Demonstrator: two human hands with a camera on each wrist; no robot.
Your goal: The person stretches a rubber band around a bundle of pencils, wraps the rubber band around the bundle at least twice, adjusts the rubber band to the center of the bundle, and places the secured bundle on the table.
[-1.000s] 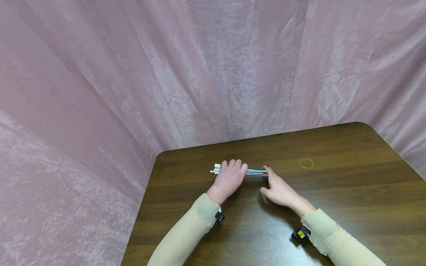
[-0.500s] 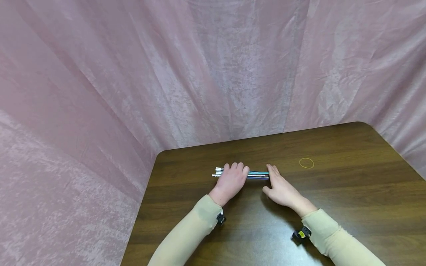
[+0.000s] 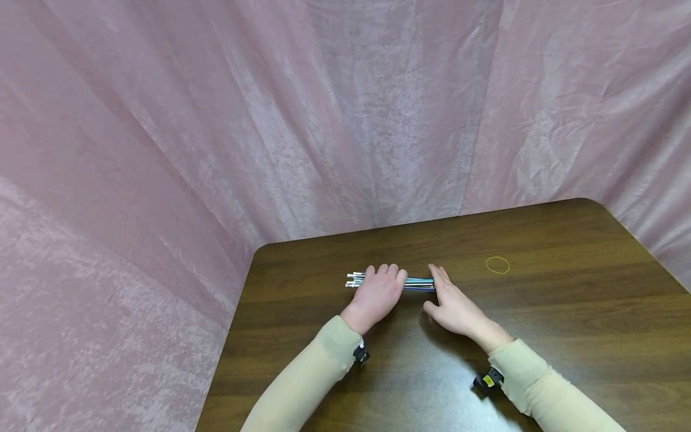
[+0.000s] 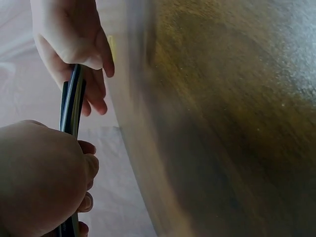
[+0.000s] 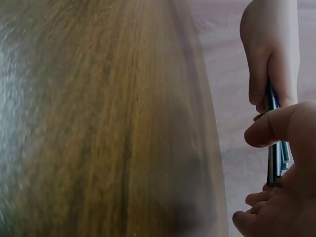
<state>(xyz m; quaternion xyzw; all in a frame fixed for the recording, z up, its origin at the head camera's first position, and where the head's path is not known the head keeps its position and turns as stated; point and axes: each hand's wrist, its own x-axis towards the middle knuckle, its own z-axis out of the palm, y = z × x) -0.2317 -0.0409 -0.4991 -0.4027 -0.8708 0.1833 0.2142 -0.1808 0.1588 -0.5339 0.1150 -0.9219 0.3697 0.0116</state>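
Observation:
In the head view my left hand [image 3: 376, 297] grips a bundle of slim pencils [image 3: 419, 284] around its middle, fingers curled round it. The pencils are blue, light blue and dark, and their white-tipped ends [image 3: 354, 280] stick out unevenly on the left. My right hand [image 3: 456, 307] is held with straight fingers against the bundle's right end, thumb apart. In the left wrist view the pencils [image 4: 72, 106] run from the left fist to the right palm. The right wrist view shows the pencil ends [image 5: 276, 160] at the right palm, the thumb [image 5: 266, 129] in front.
A thin yellow rubber band [image 3: 497, 257] lies on the brown wooden table [image 3: 567, 312], right of the hands. Behind the table's far edge hangs a pink velvety curtain [image 3: 378, 120]. Each sleeve cuff carries a small black camera [image 3: 360, 354].
Both hands and the pencils have shifted slightly toward me and to the right. The white-tipped ends stand a little differently against one another. The rubber band stays where it was.

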